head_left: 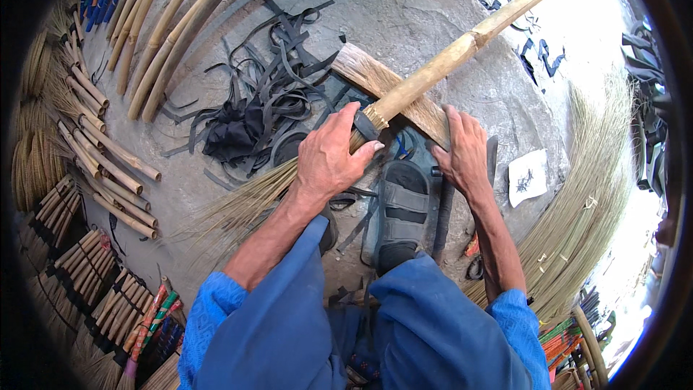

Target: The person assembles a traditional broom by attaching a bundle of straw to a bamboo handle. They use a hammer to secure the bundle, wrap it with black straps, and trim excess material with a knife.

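Observation:
A broom (440,63) with a thick bamboo handle lies slantwise before me, its handle toward the far right and its straw bristles toward the near left. My left hand (333,153) closes round it where the bristles meet the handle, beside a black rubber band (365,126). Under the handle, a worn wooden plank (367,74) crosses at an angle. Its near right end is gripped by my right hand (464,150), whose fingers lie over the edge. Part of the bristles is hidden behind my left forearm.
Black rubber strips (278,76) lie tangled beyond my left hand. Bamboo handles (115,173) and finished brooms stand along the left. A long straw bundle (577,224) curves along the right, near a white sheet with small nails (528,178). My sandalled foot (403,206) is below the plank.

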A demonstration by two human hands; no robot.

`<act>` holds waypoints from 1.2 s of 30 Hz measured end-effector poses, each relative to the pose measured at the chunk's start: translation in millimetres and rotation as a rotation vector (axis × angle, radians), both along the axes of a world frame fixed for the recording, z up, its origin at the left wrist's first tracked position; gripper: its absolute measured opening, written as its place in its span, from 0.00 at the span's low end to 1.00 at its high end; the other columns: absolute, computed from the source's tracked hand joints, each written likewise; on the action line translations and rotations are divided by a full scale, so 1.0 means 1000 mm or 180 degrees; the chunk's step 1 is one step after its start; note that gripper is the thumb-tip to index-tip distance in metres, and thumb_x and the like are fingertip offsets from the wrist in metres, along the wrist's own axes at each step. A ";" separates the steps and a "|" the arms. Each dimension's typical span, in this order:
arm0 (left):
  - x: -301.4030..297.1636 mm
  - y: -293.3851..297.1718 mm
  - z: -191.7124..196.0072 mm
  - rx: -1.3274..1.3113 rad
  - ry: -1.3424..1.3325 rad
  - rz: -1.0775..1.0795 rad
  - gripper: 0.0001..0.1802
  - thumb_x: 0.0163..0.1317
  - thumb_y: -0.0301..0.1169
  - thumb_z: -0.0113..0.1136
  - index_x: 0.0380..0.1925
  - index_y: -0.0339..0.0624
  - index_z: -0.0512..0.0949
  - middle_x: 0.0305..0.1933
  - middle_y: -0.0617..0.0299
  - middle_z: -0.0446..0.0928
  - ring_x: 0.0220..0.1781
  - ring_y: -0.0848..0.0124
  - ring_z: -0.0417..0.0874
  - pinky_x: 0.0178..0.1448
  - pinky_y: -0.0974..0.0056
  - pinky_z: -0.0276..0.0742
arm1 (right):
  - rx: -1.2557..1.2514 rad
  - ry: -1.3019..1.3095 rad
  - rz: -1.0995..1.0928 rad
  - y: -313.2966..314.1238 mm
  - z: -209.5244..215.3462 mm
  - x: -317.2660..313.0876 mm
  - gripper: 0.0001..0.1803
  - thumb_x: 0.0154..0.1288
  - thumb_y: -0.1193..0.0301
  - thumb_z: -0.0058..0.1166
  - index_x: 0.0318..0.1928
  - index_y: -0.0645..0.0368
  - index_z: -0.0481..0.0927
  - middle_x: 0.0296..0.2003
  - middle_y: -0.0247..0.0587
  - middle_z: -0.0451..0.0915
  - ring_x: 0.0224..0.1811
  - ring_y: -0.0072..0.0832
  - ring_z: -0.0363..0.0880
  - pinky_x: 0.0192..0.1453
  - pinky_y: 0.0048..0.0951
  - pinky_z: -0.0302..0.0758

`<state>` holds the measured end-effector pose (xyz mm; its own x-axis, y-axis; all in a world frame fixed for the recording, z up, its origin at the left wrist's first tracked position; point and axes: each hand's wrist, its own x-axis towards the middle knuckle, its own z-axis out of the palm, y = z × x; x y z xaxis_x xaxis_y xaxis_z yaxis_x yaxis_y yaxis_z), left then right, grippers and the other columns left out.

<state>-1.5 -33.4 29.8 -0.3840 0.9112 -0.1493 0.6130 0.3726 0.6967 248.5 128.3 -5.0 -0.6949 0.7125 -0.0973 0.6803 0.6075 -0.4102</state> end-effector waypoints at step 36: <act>0.019 0.025 0.002 0.0133 -0.0182 -0.0229 0.32 0.79 0.40 0.68 0.76 0.37 0.73 0.68 0.38 0.83 0.66 0.36 0.87 0.68 0.42 0.82 | 0.0967 0.0253 -0.3196 0.020 -0.085 0.238 0.11 0.70 0.71 0.73 0.49 0.61 0.89 0.48 0.48 0.85 0.55 0.46 0.85 0.63 0.48 0.79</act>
<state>17.6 -8.3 31.8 -0.3092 0.9420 -0.1304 0.5959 0.2988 0.7454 486.7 148.5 -90.1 0.2317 0.9516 0.2020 0.9062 -0.1356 -0.4006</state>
